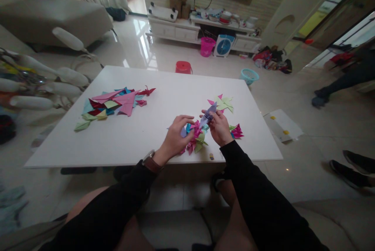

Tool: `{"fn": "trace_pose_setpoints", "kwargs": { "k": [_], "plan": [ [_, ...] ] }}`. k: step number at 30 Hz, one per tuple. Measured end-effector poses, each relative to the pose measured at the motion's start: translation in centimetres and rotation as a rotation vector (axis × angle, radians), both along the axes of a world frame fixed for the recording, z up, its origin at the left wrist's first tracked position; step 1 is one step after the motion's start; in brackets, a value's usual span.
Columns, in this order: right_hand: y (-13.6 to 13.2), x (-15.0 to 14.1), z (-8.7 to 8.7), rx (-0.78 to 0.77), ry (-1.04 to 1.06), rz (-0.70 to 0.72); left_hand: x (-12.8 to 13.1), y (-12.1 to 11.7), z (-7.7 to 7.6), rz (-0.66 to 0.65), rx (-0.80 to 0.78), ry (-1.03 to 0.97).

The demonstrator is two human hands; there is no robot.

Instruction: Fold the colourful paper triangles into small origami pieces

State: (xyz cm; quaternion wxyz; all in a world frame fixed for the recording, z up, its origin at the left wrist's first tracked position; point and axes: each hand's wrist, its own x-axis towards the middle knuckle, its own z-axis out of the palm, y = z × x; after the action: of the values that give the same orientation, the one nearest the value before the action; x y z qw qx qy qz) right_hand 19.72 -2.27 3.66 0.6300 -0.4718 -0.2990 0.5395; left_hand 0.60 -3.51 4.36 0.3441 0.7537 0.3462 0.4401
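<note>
My right hand [219, 127] pinches a folded lavender paper piece [209, 113] and holds it just above the white table [164, 87]. My left hand [177, 134] curls its fingers over a small cluster of finished folded paper shapes [197, 138], pink, green and blue, near the table's front edge. Whether it grips one of them is hidden. A pink folded shape [237, 131] lies right of my right hand. Pale green and pink folded shapes [223, 102] lie just beyond it. A wristwatch with a brown strap sits on my left wrist.
A pile of flat coloured paper pieces [114, 104] lies on the table's far left. On the floor beyond are a red bucket [183, 66], a light-blue basket [249, 75] and a white sheet [283, 125]. Other people's legs and feet show at right.
</note>
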Motion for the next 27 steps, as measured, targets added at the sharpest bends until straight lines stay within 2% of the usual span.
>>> {"fn": "trace_pose_setpoints", "kwargs": {
  "k": [2, 5, 9, 12, 20, 27],
  "plan": [
    [-0.1, -0.3, -0.1, 0.029, -0.011, -0.003, 0.2, 0.5, -0.4, 0.108, -0.268, -0.156],
    [-0.2, -0.9, -0.3, 0.073, -0.029, -0.006, 0.7, 1.3, -1.3, 0.097, -0.597, -0.315],
    [-0.6, -1.7, -1.0, 0.106, -0.076, 0.043, 1.1, 1.4, -1.8, -0.003, -0.801, -0.444],
    [-0.8, -2.0, -1.3, 0.120, -0.138, 0.094, 1.1, 1.1, -1.5, -0.056, -0.829, -0.466],
    [-1.3, -1.7, -0.3, 0.137, -0.276, 0.114, 0.3, 1.1, -0.9, -0.028, -0.779, -0.379],
    [-1.4, -1.6, -0.4, 0.072, -0.141, 0.171, 0.3, 1.1, -0.7, -0.085, -0.747, -0.349]
  ]
}}
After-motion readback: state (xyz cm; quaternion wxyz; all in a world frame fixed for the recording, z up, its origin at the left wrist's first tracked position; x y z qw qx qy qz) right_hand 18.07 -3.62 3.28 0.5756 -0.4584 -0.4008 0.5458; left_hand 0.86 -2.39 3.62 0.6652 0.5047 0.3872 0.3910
